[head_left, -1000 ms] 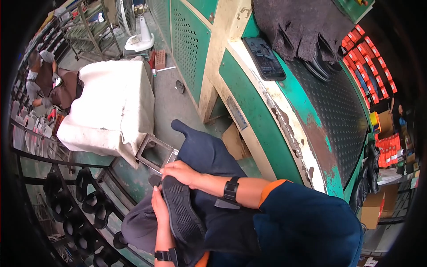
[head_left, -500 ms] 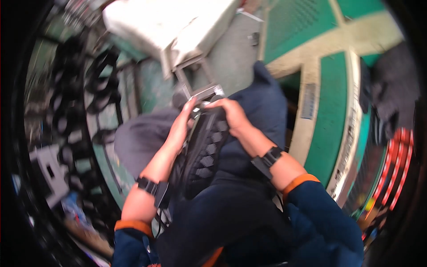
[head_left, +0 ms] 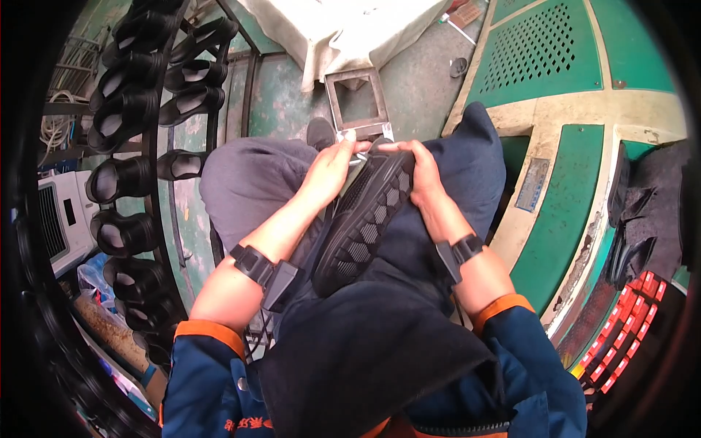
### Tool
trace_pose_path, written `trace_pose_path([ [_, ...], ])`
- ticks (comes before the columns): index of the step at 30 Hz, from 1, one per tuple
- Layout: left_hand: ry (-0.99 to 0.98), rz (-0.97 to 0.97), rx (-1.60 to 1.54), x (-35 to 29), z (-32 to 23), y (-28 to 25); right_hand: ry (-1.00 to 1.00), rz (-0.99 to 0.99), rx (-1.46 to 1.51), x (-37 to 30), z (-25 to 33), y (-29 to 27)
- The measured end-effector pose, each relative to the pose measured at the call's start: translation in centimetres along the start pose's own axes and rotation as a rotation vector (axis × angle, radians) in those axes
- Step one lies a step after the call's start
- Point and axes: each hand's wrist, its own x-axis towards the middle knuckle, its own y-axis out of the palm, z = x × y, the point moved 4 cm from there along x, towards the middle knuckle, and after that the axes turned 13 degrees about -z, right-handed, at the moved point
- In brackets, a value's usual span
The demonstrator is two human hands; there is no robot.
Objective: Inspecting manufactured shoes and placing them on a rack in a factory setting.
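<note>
A black shoe (head_left: 365, 230) with a chunky, ridged sole lies on its side across my lap, tilted so that the sole faces right. My left hand (head_left: 326, 175) grips the far end of the shoe from the left, thumb pointing away from me. From the right, my right hand (head_left: 427, 175) wraps the same end, its fingers reaching over the tip. Small pale or silvery bits show by my left fingertips; I cannot tell what they are. Just beyond both hands stands a rusty square metal frame (head_left: 330, 98).
On the left, a dark rack (head_left: 155, 219) carries several black shoes, with a white appliance (head_left: 77, 201) behind it. A cloth-covered table (head_left: 328, 36) stands ahead. Green and cream metal cabinetry (head_left: 562, 212) fills the right, near red boxes (head_left: 621, 332).
Both hands and the shoe have shifted a little to the right in the picture. My fingertips are farther apart at the shoe's end. The view has shifted and become sharper.
</note>
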Motion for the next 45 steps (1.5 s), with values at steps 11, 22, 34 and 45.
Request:
trace_pose_path([
  [11,-0.353,-0.040,-0.473,0.3,0.1,0.8,-0.747,0.080,-0.475,-2.3,4.9,4.7],
  [22,-0.157,-0.044,-0.500,0.4,1.3,-1.9,-0.697,0.068,-0.529,-4.0,1.9,8.6],
  [34,0.078,0.062,-0.469,-2.2,-0.1,-1.4,-0.890,-0.012,-0.310,-8.3,2.8,9.5],
  [45,-0.046,0.166,-0.794,-2.9,-3.0,-1.7,-0.654,0.148,-0.448,-8.6,5.2,8.9],
])
